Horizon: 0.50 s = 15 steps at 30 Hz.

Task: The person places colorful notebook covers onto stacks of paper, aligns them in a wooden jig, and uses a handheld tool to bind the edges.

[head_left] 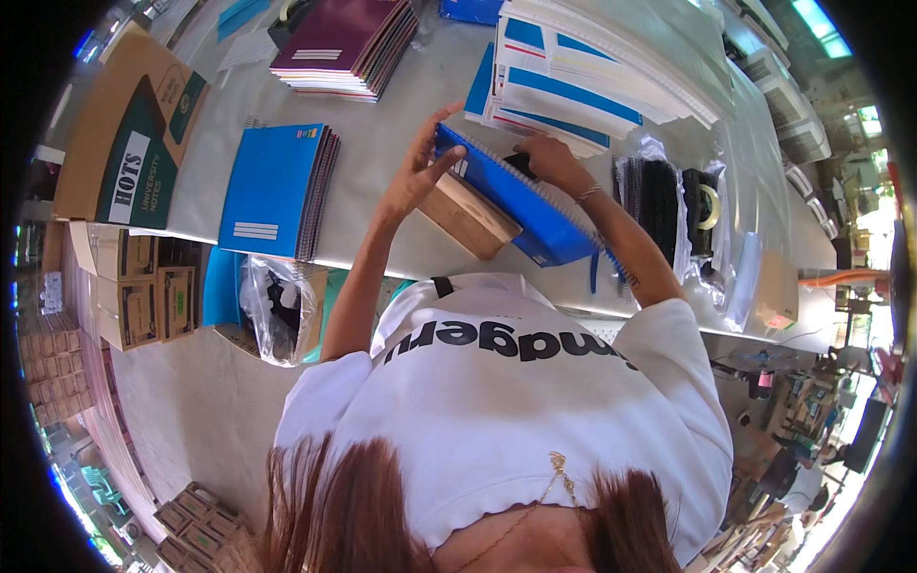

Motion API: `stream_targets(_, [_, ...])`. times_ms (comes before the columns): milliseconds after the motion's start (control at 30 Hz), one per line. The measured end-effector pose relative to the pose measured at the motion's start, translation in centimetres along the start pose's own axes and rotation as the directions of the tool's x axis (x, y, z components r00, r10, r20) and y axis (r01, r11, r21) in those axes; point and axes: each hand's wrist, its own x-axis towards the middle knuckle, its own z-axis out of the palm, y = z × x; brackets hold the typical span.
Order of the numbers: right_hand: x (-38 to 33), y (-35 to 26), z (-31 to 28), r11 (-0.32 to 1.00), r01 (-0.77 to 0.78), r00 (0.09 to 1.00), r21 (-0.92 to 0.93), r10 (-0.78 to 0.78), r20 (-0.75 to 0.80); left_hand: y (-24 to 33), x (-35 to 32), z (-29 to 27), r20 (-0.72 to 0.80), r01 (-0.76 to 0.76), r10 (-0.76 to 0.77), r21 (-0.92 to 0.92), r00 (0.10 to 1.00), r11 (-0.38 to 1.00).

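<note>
A blue spiral-bound notebook [521, 201] is held tilted on edge above the grey table [401, 115]. My left hand [420, 164] grips its upper left corner, fingers spread along the spine side. My right hand [549, 160] presses on its upper right part, next to a small black thing I cannot make out. A brown wooden block [468, 218] lies on the table just under the notebook's left end.
A stack of blue notebooks [275, 189] lies at the left and a maroon stack [346, 43] farther back. White-and-blue covers [573, 81] are piled at the back right. Black spiral coils in plastic [659, 196] and a tape roll [707, 205] sit right. Cardboard boxes [134, 134] stand left.
</note>
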Motion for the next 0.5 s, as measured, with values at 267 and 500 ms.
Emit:
stream_targets(267, [1.5,-3.3,-2.8,0.945,0.107,0.99,0.311,-0.13,0.054,-0.7,-0.3,-0.4,-0.021,-0.036,0.036,-0.005,0.999,0.999])
stream_targets(500, [1.7,-5.4,-8.2,0.532,-0.307,0.95,0.789,0.123,0.287,-0.7,-0.9,-1.2,-0.043,-0.027,0.031,0.089,0.999,0.996])
